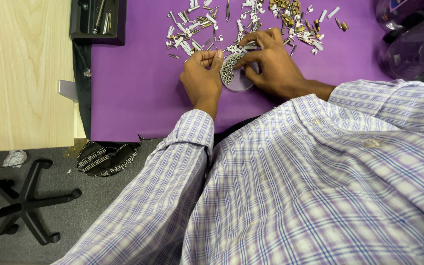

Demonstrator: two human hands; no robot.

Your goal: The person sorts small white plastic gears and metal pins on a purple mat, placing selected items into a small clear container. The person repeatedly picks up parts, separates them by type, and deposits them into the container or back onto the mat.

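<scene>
A: Quick q, where's the small round grey dish (239,81) w/ the short metal sleeves (227,72) stood upright in it?

B: On the purple mat (133,83), just below the scattered pile of white plastic and brass-coloured small parts (251,24). Both hands on it. Left hand (202,78) has thumb & forefinger pressed together at the dish's left rim; can't tell if it's pinching a sleeve or just the edge. Right hand (271,66) curls over the top and right side, fingertips down among the sleeves, fingers close together, not spread.

A: Tips for doing it well?

B: IMO: left hand steadies the rim so the dish doesn't skate on the mat. Right hand seats one piece at a time, upright, snug vs. its neighbours, no tilt. The rows look tight, so one knock could topple several. Keep wrists low & the checked shirt cuff (190,130) clear of the loose pile.

A: Anything else nearby?

B: Black tool tray (96,22) at the mat's upper left, well apart.
</scene>
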